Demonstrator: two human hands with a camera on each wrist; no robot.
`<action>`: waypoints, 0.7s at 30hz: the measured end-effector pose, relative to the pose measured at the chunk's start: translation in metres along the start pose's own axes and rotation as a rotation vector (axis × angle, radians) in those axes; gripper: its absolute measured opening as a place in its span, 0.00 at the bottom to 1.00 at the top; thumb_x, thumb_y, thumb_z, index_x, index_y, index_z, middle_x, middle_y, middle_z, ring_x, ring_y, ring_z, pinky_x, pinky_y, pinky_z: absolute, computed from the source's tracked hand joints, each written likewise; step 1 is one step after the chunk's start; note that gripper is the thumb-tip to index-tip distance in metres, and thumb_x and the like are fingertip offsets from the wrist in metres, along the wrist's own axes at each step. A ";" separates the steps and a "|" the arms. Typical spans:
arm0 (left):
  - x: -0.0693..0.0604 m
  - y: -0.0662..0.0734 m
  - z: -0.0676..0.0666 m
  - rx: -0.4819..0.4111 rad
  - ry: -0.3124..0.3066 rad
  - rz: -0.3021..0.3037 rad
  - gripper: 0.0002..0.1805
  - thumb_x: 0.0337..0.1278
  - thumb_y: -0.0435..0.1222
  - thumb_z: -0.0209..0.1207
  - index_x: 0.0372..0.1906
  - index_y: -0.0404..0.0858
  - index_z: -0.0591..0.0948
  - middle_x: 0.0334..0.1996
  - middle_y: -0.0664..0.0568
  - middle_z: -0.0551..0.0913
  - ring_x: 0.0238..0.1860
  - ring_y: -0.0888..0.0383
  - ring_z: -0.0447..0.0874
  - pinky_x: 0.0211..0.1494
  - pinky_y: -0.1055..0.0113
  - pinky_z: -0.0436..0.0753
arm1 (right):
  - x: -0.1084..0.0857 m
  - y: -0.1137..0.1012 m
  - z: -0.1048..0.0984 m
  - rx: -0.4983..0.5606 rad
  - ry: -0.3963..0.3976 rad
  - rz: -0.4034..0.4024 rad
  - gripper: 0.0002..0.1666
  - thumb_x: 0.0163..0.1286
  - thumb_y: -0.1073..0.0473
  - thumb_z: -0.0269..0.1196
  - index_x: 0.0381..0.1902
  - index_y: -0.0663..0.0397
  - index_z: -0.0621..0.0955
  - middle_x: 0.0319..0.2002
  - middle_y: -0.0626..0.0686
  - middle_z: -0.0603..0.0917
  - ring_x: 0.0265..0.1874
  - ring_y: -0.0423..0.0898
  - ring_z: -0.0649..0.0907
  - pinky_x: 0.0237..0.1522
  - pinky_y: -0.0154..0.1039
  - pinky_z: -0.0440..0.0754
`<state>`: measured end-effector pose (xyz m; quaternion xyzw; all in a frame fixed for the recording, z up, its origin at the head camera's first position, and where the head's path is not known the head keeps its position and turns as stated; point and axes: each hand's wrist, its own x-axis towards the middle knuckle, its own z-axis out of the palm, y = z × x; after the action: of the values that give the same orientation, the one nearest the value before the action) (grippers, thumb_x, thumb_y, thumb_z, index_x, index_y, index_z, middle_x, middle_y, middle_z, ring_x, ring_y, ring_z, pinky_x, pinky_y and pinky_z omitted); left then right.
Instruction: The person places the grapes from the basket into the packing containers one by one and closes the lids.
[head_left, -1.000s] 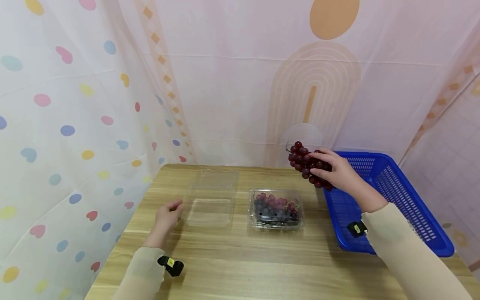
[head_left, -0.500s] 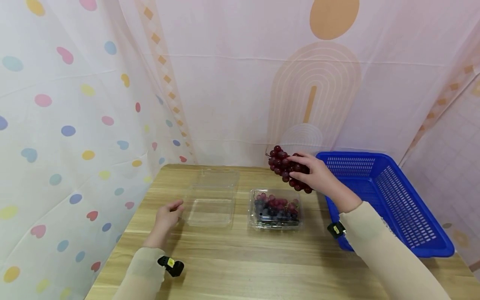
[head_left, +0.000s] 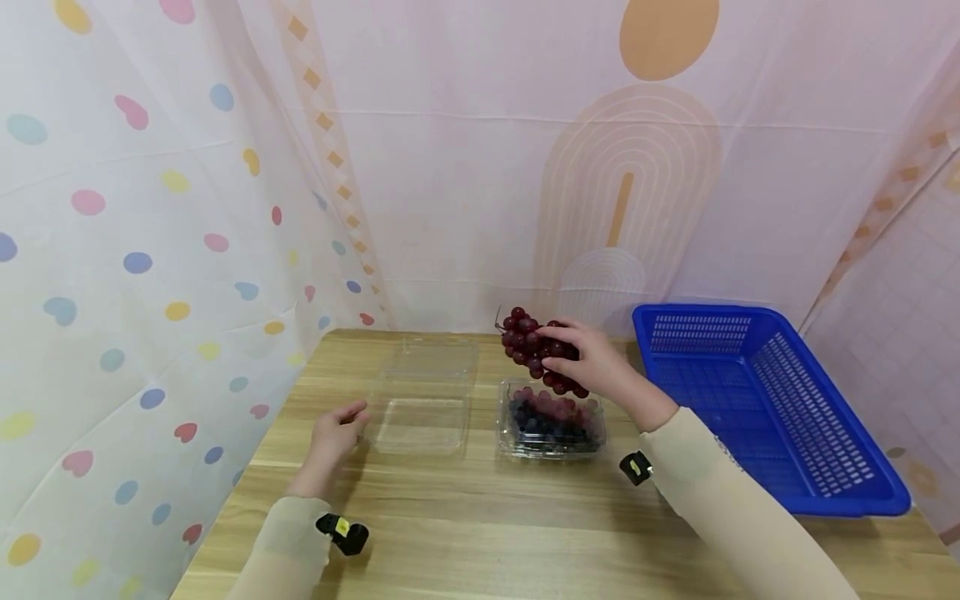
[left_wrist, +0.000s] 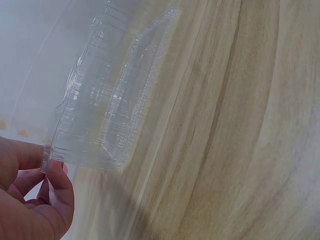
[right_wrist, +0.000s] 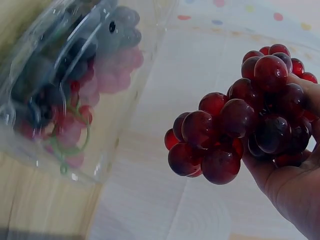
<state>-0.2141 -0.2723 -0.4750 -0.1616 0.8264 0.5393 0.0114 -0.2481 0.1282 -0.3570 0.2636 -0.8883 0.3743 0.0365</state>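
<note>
**Right hand [head_left: 600,367] is gripping a bunch of red grapes [head_left: 534,346] while left hand [head_left: 333,437] is pinching an open clear container [head_left: 420,451]**

The fingers [right_wrist: 275,177] of the right hand are curling round the dark red bunch, the thumb pressing from one side and the other fingers from the opposite side, spread only as wide as the fruit between them. The bunch is hanging in the air above the desk [head_left: 480,533], its thin stem [head_left: 498,318] pointing away to the left. In the head view it is overlapping the far edge of a lidded clear box [head_left: 551,453]; in the right wrist view the two are showing just beside each other, apart.

The left hand's fingers are closing on the thin rim of the open container at its left edge, the tips nearly meeting with the plastic between them. That container is standing on the desk with its lid [head_left: 438,358] lying folded back, and wood grain is showing through its bottom.

The lidded box, just to its right, is holding packed grapes [head_left: 547,421], dark ones toward the near side and pinkish-red ones behind, with a curling green stem [right_wrist: 82,147] among them. A blue basket [head_left: 697,392] with slotted walls is standing farther right, near the right forearm.
</note>
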 end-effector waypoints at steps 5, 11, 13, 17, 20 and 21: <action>0.000 0.002 0.001 -0.029 -0.010 -0.014 0.23 0.68 0.34 0.51 0.63 0.28 0.69 0.57 0.35 0.73 0.43 0.58 0.76 0.37 0.75 0.80 | 0.003 -0.004 0.010 0.032 -0.018 0.029 0.26 0.64 0.60 0.64 0.61 0.54 0.75 0.66 0.64 0.66 0.66 0.64 0.65 0.64 0.61 0.65; -0.001 0.003 0.000 -0.034 -0.006 -0.015 0.23 0.67 0.33 0.52 0.63 0.27 0.70 0.57 0.34 0.73 0.41 0.60 0.76 0.36 0.76 0.79 | 0.008 -0.010 0.021 0.043 -0.040 0.043 0.26 0.65 0.59 0.63 0.61 0.52 0.75 0.67 0.63 0.65 0.67 0.62 0.63 0.66 0.60 0.64; -0.001 0.002 0.000 -0.040 -0.005 -0.020 0.22 0.67 0.34 0.52 0.63 0.28 0.70 0.57 0.34 0.73 0.41 0.60 0.76 0.36 0.76 0.79 | 0.011 -0.012 0.027 0.048 -0.034 0.029 0.26 0.65 0.59 0.64 0.61 0.52 0.76 0.67 0.63 0.66 0.67 0.62 0.64 0.66 0.59 0.64; -0.001 0.003 0.001 -0.051 -0.007 -0.023 0.23 0.67 0.33 0.52 0.63 0.28 0.70 0.56 0.35 0.73 0.42 0.60 0.75 0.36 0.76 0.79 | 0.016 -0.016 0.038 0.048 -0.027 0.007 0.25 0.64 0.59 0.64 0.60 0.52 0.77 0.65 0.62 0.68 0.65 0.60 0.67 0.66 0.56 0.66; 0.000 0.002 0.001 -0.056 -0.007 -0.022 0.23 0.67 0.33 0.52 0.63 0.27 0.70 0.56 0.35 0.73 0.41 0.61 0.75 0.36 0.75 0.79 | 0.019 -0.020 0.047 0.036 -0.035 -0.003 0.25 0.64 0.58 0.64 0.60 0.51 0.77 0.65 0.60 0.69 0.65 0.58 0.68 0.65 0.55 0.68; 0.000 0.002 0.001 -0.057 -0.007 -0.021 0.22 0.67 0.33 0.52 0.63 0.27 0.70 0.56 0.35 0.74 0.40 0.61 0.75 0.36 0.76 0.79 | 0.020 -0.021 0.050 0.029 -0.038 -0.004 0.25 0.64 0.58 0.64 0.59 0.50 0.77 0.65 0.59 0.69 0.65 0.58 0.68 0.64 0.55 0.68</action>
<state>-0.2150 -0.2703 -0.4736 -0.1685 0.8090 0.5629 0.0153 -0.2481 0.0730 -0.3735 0.2729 -0.8827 0.3822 0.0166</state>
